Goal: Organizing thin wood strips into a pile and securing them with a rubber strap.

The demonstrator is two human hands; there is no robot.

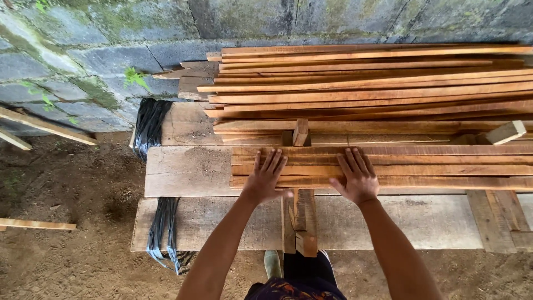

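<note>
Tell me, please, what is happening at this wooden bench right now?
A person stands at a rough plank bench and presses both hands flat on a small row of reddish wooden slats lying side by side. The left hand and right hand rest palm down near the slats' left ends, fingers spread, gripping nothing. Behind them a larger stack of similar slats lies against a mossy block wall. Black strapping hangs over the bench's left end.

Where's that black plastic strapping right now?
In the head view, the black strapping lies at the left end of the bench planks, left of the left hand, running from near the mossy block wall down over the front plank edge.
</note>
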